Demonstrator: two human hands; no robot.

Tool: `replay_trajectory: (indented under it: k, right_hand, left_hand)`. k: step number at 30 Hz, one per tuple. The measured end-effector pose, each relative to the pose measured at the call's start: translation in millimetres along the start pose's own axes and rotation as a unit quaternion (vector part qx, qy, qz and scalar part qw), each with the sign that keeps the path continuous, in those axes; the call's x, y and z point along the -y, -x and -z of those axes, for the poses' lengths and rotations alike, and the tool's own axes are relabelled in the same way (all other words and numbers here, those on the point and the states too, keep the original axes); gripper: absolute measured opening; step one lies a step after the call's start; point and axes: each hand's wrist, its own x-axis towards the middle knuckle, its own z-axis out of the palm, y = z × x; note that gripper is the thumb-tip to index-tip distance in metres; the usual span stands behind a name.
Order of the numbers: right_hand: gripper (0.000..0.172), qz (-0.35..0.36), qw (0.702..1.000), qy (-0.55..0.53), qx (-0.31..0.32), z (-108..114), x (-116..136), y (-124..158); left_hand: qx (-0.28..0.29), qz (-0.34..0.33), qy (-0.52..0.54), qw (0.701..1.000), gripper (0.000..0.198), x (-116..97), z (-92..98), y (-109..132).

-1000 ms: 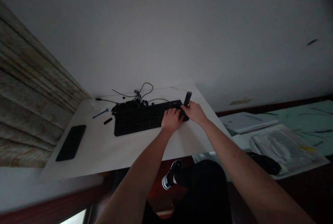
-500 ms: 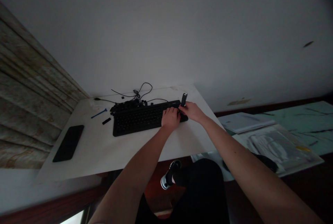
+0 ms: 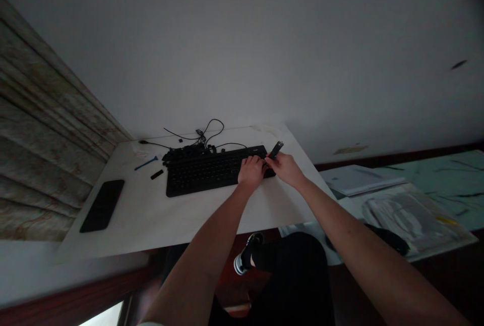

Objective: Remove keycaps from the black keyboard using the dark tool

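I watch right hand (image 3: 285, 168) pinching slim black stick (image 3: 276, 150), likely a USB drive, though dim view, just past right end of black plastic keyboard (image 3: 204, 173), mid-frame. Stick now leans toward upper right, no longer upright. Left hand (image 3: 250, 172) on keyboard's right end; can't tell if gripping. Tangled black cables (image 3: 204, 139) behind keyboard.

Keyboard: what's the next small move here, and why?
Probably lower the small dark stick pinched in the right hand onto the right end of the black keyboard: the left hand rests on the keys, steadying it, and the stick sits just off that corner.
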Motion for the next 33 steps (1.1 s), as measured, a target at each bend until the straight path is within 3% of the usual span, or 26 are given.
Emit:
replay_trajectory:
  k: [7, 12, 15, 17, 20, 23, 29, 33]
  right_hand:
    - [0.025, 0.01, 0.999, -0.027, -0.029, 3.9, 9.1, 5.0]
    - [0.024, 0.035, 0.996, -0.066, -0.047, 29.3, 34.8, -23.9]
    - [0.026, -0.024, 0.988, -0.137, -0.069, 34.8, 32.4, -34.7]
    - [0.03, -0.1, 0.961, -0.23, -0.118, 28.2, 19.9, -30.1]
    - [0.034, -0.206, 0.896, -0.35, -0.179, 6.0, -6.1, -9.0]
    - [0.037, -0.255, 0.85, -0.418, -0.196, -18.2, -27.1, 13.7]
    - [0.046, -0.254, 0.817, -0.449, -0.256, -35.9, -38.9, 24.1]
    - [0.047, -0.252, 0.827, -0.435, -0.254, -35.1, -40.2, 22.4]
  left_hand:
    - [0.003, 0.004, -0.001, 1.0, 0.032, -0.7, -1.1, -1.2]
    - [0.016, 0.009, 0.017, 1.0, 0.027, 0.2, 0.9, -3.0]
    - [0.009, 0.01, 0.021, 1.0, 0.029, 0.0, 2.1, -1.2]
    - [0.002, 0.005, 0.028, 1.0, 0.03, -0.6, 2.1, 0.5]
    - [-0.009, 0.001, 0.041, 0.999, 0.031, -1.4, 1.8, 2.9]
    - [-0.016, 0.002, 0.041, 0.999, 0.031, -1.6, 1.7, 4.8]
    - [-0.069, 0.004, 0.079, 0.994, 0.032, -1.2, 2.8, 6.7]
    - [-0.131, 0.033, 0.117, 0.984, 0.032, 6.6, 11.4, 10.7]
